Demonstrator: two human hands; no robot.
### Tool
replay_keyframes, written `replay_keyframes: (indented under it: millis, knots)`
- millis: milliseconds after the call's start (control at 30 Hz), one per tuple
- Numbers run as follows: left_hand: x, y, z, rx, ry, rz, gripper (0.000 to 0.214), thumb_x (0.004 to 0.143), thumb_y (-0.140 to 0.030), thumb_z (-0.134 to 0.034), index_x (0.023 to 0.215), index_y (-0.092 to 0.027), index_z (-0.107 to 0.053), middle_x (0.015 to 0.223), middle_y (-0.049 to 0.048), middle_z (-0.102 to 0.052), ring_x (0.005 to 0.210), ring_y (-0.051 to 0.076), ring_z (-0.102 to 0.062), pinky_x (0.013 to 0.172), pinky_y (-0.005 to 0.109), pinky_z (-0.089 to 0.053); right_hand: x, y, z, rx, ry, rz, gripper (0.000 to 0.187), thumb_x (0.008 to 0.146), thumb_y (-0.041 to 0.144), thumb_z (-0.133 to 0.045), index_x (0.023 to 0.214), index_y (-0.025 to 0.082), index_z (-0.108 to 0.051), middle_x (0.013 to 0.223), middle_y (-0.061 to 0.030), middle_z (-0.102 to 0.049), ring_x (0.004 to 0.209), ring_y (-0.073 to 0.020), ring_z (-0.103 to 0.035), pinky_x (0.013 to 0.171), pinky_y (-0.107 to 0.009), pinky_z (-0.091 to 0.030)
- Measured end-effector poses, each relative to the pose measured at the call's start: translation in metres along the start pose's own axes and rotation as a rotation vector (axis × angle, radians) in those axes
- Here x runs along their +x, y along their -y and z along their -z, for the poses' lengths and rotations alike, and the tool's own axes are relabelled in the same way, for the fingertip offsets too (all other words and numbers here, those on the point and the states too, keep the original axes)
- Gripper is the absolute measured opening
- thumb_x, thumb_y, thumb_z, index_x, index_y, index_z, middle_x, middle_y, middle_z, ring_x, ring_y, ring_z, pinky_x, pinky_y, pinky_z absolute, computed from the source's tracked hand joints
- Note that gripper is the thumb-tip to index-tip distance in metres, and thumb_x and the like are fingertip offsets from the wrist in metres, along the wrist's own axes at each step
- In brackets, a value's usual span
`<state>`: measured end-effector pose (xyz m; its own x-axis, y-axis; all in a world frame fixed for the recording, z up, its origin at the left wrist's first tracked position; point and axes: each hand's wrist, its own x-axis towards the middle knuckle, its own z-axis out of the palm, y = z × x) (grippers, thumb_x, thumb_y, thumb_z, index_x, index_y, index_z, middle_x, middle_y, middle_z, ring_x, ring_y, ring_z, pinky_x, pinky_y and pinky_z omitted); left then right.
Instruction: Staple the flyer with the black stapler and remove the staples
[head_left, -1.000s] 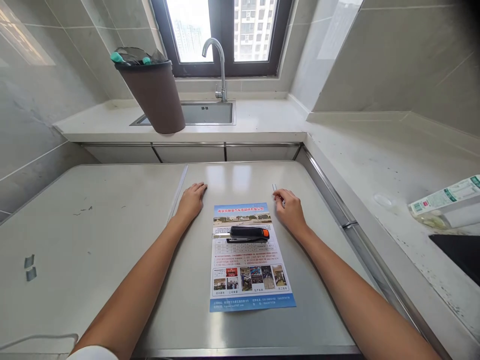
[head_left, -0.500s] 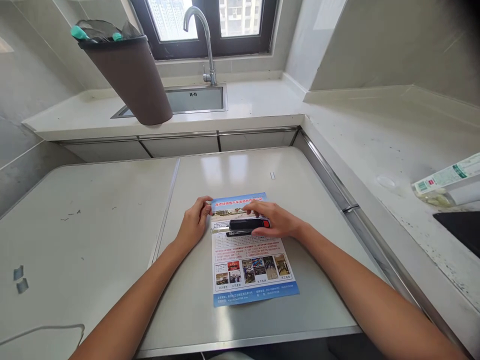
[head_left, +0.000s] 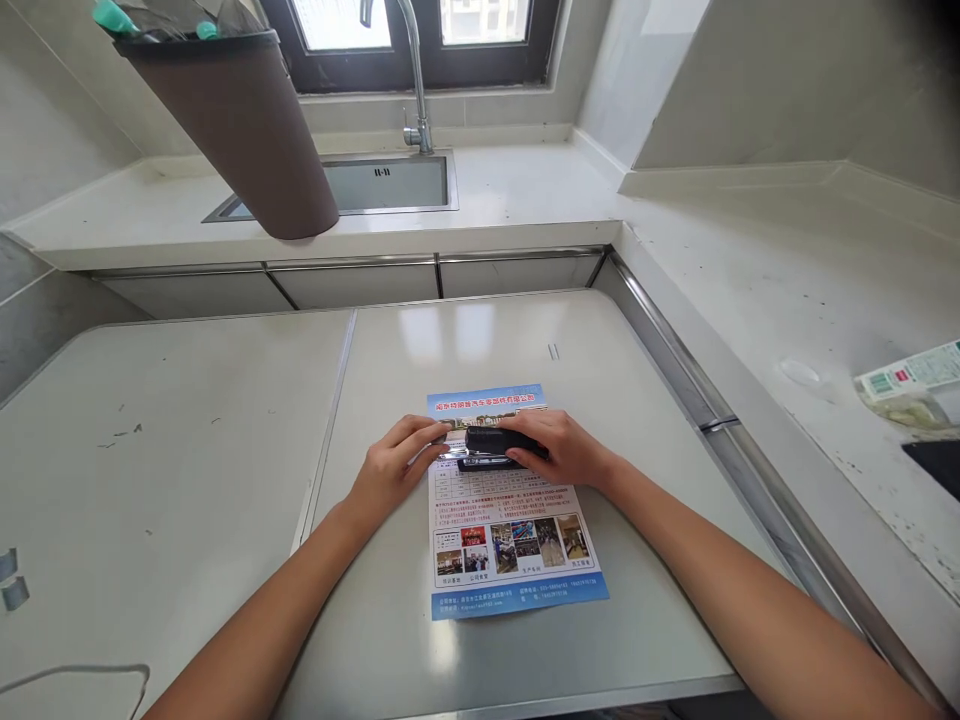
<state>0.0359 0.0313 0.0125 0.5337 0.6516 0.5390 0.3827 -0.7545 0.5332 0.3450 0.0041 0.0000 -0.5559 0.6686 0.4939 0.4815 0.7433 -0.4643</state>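
Note:
A black stapler [head_left: 489,441] lies across a printed flyer [head_left: 517,590] with blue top and bottom bands, photos and red text. My right hand [head_left: 566,447] is wrapped round the stapler's right end, thumb along its near side. At the other end, a shiny metal strip [head_left: 454,454] sticks out to the left from under the black body. My left hand [head_left: 400,462] pinches this end between thumb and fingers, above the flyer's left edge. The exact contact of the left fingertips is partly hidden.
On the pale folding table [head_left: 225,500] lie two small staple strips [head_left: 553,351], grey pieces [head_left: 13,593] and a thin cord [head_left: 82,668]. Behind are a brown bin [head_left: 232,130] on the counter, a sink [head_left: 390,187] and a faucet [head_left: 418,90]. A green-white package [head_left: 911,370] is at right.
My left hand has moved right from the flyer's edge onto the stapler's metal end. My right hand's fingers have closed round the stapler. The camera view has tilted down slightly.

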Motion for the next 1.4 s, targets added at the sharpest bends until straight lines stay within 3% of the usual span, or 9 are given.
replay_keyframes:
  millis: [133,333,500,733,1100,1233,1400]
  knots:
    - [-0.001,-0.002,0.003,-0.006,0.008,0.02,0.03,0.107,-0.014,-0.055,0.127,-0.028,-0.072,0.116,0.0055,-0.077,0.103,0.015,-0.075,0.087,0.027,-0.063,0.0,0.001,-0.001,0.004,-0.009,-0.002,0.03,0.105,0.03,-0.057,0.134,0.02,-0.058,0.105,-0.01,-0.078,0.09,-0.0228,-0.074,0.078,-0.037,-0.059]
    - [-0.001,-0.008,0.0,0.039,-0.002,0.104,0.02,0.104,-0.026,-0.065,0.122,-0.027,-0.074,0.112,0.0044,-0.08,0.099,0.018,-0.078,0.082,0.029,-0.067,-0.002,-0.002,-0.002,0.014,0.012,-0.023,0.032,0.105,0.031,-0.057,0.136,0.021,-0.057,0.103,-0.0099,-0.078,0.087,-0.0238,-0.073,0.076,-0.038,-0.058]
    - [-0.002,-0.008,0.002,0.074,0.05,0.124,0.02,0.103,-0.028,-0.067,0.121,-0.027,-0.075,0.111,0.0026,-0.083,0.098,0.019,-0.079,0.091,0.034,-0.066,-0.003,-0.001,-0.003,0.017,0.013,-0.001,0.031,0.105,0.029,-0.058,0.135,0.021,-0.057,0.104,-0.0105,-0.078,0.089,-0.0248,-0.073,0.075,-0.038,-0.057]
    - [0.0,-0.005,-0.005,-0.098,0.174,0.256,0.015,0.099,-0.033,-0.071,0.111,-0.027,-0.079,0.109,0.0051,-0.082,0.103,0.023,-0.077,0.092,0.04,-0.065,-0.001,0.0,-0.001,0.021,0.012,0.007,0.033,0.106,0.029,-0.055,0.138,0.021,-0.055,0.104,-0.0106,-0.077,0.089,-0.0253,-0.073,0.075,-0.039,-0.057]
    - [0.002,-0.007,-0.006,-0.177,0.182,0.288,0.011,0.094,-0.027,-0.077,0.105,-0.025,-0.079,0.102,0.004,-0.083,0.098,0.022,-0.077,0.09,0.037,-0.064,-0.002,0.003,0.0,0.044,0.022,0.006,0.032,0.104,0.027,-0.058,0.135,0.021,-0.055,0.103,-0.0098,-0.077,0.088,-0.0251,-0.072,0.075,-0.04,-0.058]
    - [0.003,-0.005,-0.005,-0.125,0.208,0.241,0.011,0.096,-0.029,-0.076,0.104,-0.025,-0.08,0.101,0.0047,-0.082,0.096,0.022,-0.077,0.087,0.037,-0.064,-0.002,0.002,-0.001,0.052,0.034,0.0,0.031,0.104,0.028,-0.058,0.135,0.022,-0.055,0.105,-0.0104,-0.077,0.089,-0.0253,-0.071,0.076,-0.04,-0.058]
    - [0.002,-0.001,0.003,0.022,0.272,-0.015,0.018,0.103,-0.025,-0.064,0.112,-0.027,-0.08,0.11,0.005,-0.083,0.098,0.022,-0.078,0.087,0.038,-0.064,-0.003,0.002,-0.001,0.068,0.051,-0.01,0.032,0.105,0.028,-0.058,0.136,0.022,-0.055,0.107,-0.0101,-0.076,0.092,-0.0249,-0.071,0.077,-0.039,-0.057]
